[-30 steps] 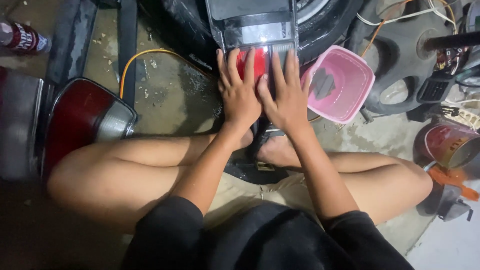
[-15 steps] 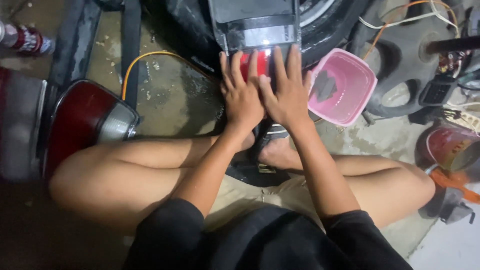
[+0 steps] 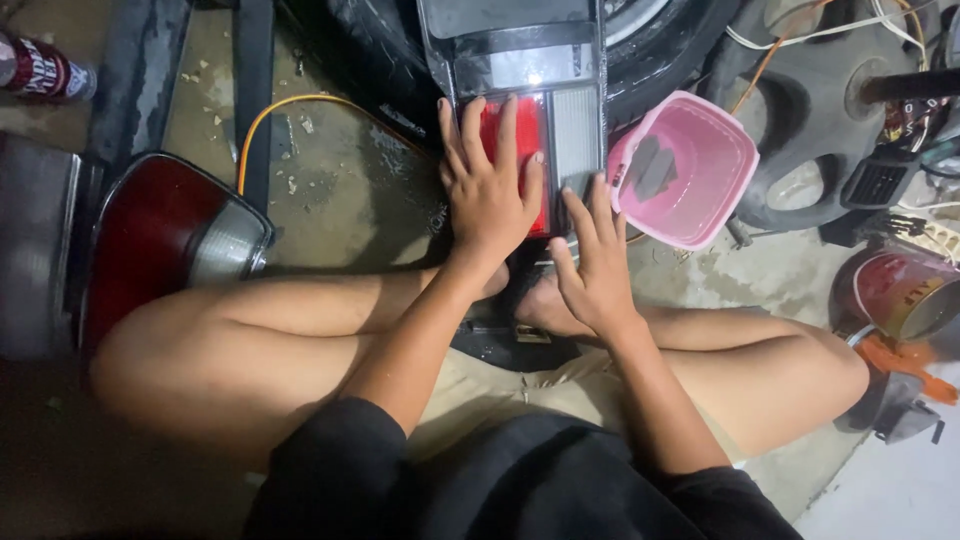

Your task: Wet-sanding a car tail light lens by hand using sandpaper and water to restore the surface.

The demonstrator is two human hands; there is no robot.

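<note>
Tail-lamp unit (image 3: 540, 90), a long black-framed car light with red and clear ribbed lenses, lay on the concrete floor (image 3: 330, 200) right in front of the seated person's crossed legs, its far end against a black tyre (image 3: 660, 40). Left hand (image 3: 490, 185) rested flat on the red lens, fingers (image 3: 470, 125) spread and straight, clasping nothing. Right hand (image 3: 598, 265) lay at the lamp's near right corner, fingers likewise open and splayed, pressing rather than gripping. Just beside it stood a pink plastic basket (image 3: 715, 150) with a dark pad inside, touching or nearly touching the lamp's edge. A second dark-red tail lamp (image 3: 160, 240) sat well apart to the left, and a rusty paint tin (image 3: 900, 290) to the right. As a judgement: hard pressure from flat palms could crack the lens, or the unit could skid on the gritty floor and knock the basket over.
</note>
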